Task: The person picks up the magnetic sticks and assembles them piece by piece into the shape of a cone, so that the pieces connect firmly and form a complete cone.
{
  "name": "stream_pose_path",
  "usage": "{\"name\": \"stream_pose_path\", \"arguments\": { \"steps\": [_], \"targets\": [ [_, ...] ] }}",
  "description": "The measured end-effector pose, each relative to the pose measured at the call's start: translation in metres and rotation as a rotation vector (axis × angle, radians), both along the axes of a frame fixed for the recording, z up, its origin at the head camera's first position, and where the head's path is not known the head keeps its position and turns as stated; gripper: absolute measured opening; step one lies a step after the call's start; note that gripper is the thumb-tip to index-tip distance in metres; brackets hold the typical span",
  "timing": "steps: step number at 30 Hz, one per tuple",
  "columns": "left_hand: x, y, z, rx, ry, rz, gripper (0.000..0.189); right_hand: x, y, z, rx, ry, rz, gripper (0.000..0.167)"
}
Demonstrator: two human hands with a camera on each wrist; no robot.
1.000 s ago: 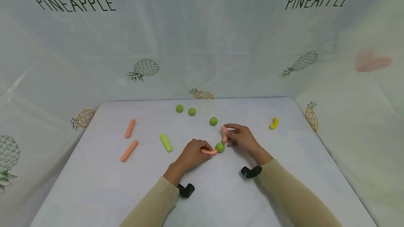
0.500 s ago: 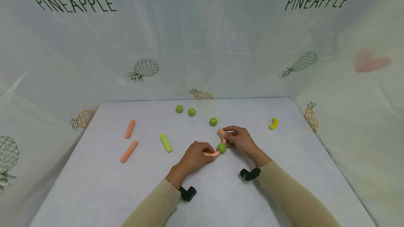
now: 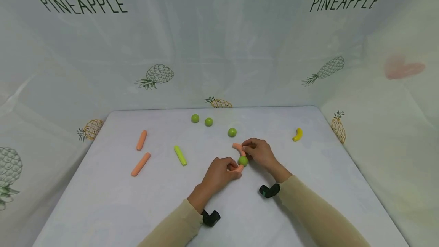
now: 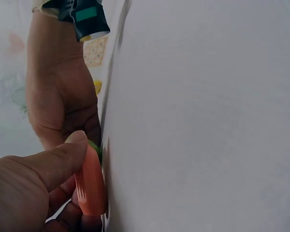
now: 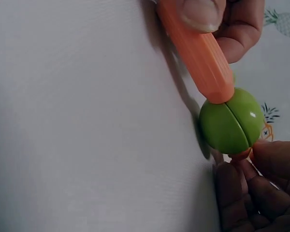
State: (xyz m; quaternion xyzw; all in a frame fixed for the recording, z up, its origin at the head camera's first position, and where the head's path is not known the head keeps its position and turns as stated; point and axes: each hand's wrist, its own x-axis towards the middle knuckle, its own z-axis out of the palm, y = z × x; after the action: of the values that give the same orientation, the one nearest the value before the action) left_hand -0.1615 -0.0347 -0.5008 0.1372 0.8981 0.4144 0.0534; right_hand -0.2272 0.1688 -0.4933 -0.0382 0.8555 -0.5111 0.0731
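Observation:
In the head view my left hand [image 3: 219,172] pinches a short curved orange stick [image 3: 239,169] between thumb and fingers. A grooved green ball [image 3: 242,161] meets that stick's far end. On the ball's other side, a second curved orange stick [image 3: 237,146] is pinched by my right hand [image 3: 261,153]. The right wrist view shows the ball [image 5: 232,121] between both pieces, just above or on the table; whether they are plugged in cannot be seen. From the left wrist, the near stick [image 4: 91,186] hides most of the ball.
Three green balls [image 3: 232,132] lie toward the table's back. At left are two straight orange sticks [image 3: 141,164] and a yellow-green stick [image 3: 180,155]. A curved yellow piece [image 3: 297,134] lies at right. Patterned cloth [image 3: 219,48] hangs behind the white table [image 3: 103,209].
Both hands keep hold of their sticks. The left hand and ball have shifted slightly right, and the left stick has turned. The right stick's far end has swung left.

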Motion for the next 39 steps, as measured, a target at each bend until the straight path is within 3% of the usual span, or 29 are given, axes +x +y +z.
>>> {"name": "stream_pose_path", "arguments": {
  "steps": [7,14,20,23,27,34,39],
  "targets": [
    [0.006,0.000,0.004,-0.004,0.000,0.015,0.020,0.016,0.006,0.001,0.081,0.088,-0.021,0.021],
    [0.008,0.005,0.006,0.009,-0.010,-0.013,0.013,0.042,0.008,-0.002,0.082,0.092,-0.029,0.027],
    [0.007,0.003,0.007,0.015,-0.045,-0.034,0.022,0.049,0.002,-0.007,0.098,0.111,-0.032,0.028],
    [0.003,-0.005,0.012,0.033,-0.064,-0.010,0.023,0.049,0.000,-0.008,0.111,0.123,-0.037,0.026],
    [-0.013,-0.024,0.025,0.041,-0.046,0.083,0.016,0.050,-0.001,-0.007,0.135,0.129,-0.050,0.023],
    [-0.061,-0.074,0.050,0.049,0.008,0.278,0.017,0.053,0.000,-0.009,0.141,0.124,-0.061,0.021],
    [-0.097,-0.106,0.060,0.075,-0.003,0.323,0.024,0.054,0.001,-0.011,0.127,0.114,-0.059,0.021]
  ]
}}
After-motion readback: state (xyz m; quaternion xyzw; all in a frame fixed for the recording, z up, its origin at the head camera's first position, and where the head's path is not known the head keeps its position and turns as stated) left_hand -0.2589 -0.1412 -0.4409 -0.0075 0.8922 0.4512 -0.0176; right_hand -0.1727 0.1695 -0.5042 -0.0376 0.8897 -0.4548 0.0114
